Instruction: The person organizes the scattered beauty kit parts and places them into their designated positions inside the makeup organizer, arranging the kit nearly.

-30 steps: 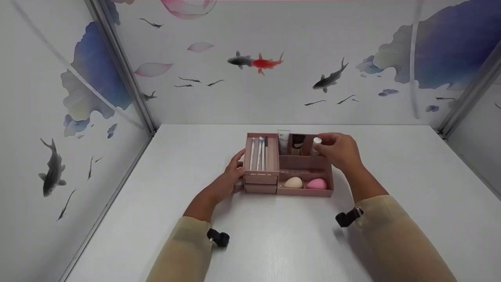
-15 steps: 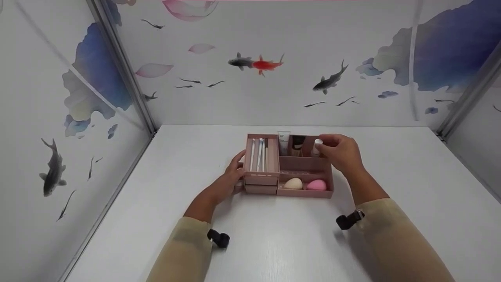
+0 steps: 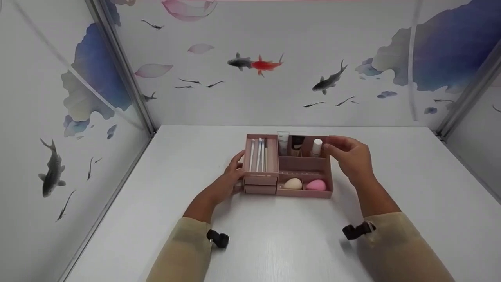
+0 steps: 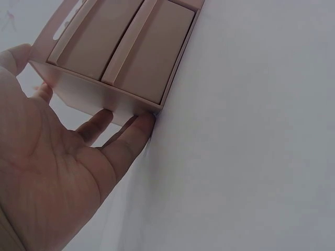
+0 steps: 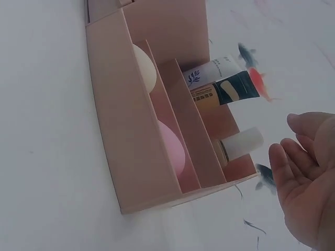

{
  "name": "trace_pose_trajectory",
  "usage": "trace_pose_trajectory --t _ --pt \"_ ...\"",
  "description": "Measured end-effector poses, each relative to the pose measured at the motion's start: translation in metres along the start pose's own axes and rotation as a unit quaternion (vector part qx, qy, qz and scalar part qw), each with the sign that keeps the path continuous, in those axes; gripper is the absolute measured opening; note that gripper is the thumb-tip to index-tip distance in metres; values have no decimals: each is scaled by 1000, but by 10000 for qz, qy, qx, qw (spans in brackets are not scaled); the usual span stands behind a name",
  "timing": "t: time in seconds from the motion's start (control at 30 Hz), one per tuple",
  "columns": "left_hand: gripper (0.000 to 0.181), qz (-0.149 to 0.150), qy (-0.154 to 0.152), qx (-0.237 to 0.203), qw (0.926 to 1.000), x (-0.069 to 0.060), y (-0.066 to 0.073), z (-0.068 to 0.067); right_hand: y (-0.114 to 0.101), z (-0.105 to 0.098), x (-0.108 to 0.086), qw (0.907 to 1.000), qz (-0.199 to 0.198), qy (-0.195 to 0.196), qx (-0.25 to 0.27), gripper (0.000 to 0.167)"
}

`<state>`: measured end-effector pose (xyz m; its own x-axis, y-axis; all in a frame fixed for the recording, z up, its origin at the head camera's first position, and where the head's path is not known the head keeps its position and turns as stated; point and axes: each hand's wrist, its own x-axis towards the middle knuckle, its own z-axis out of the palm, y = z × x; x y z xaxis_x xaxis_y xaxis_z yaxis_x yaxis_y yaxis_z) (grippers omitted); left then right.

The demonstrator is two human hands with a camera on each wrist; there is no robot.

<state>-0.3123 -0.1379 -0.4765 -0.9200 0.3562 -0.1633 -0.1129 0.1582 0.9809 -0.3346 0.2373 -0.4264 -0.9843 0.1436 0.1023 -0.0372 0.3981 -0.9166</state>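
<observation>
A dusty-pink desktop organizer (image 3: 304,192) stands on the table. My left hand (image 3: 228,181) rests against its left side; in the left wrist view the fingertips (image 4: 137,128) touch the side wall below the two drawers (image 4: 153,52). My right hand (image 3: 353,159) is beside the back right corner, holding nothing, with its fingers loosely bent. A small white-capped bottle (image 3: 317,147) stands in the back right compartment, apart from the fingers in the right wrist view. To its left are a dark-capped tube (image 5: 227,93) and a white tube (image 3: 283,143).
Several slim pencils or brushes (image 3: 260,154) lie in the organizer's top left tray. A cream makeup sponge (image 3: 293,183) and a pink makeup sponge (image 3: 316,185) sit in the front compartments. Behind the white table (image 3: 188,156) rises a wall (image 3: 274,102) printed with fish.
My right hand has let go of the white-capped bottle and moved right, toward the organizer's outer edge. The bottle stays in the compartment. The left hand has kept its place.
</observation>
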Motion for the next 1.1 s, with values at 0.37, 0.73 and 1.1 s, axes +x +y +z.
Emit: trace_pose_trajectory --t 0.37,0.73,1.1 --pt "61 -9 -30 83 10000 5 -5 0 14 -14 -3 9998 -5 131 -117 58" --pt "61 200 -33 288 9994 4 -8 -7 11 -17 -5 9998 -59 175 111 59" --pt "62 711 556 1022 9907 0 -2 -11 6 -20 -6 9987 -171 281 -393 62"
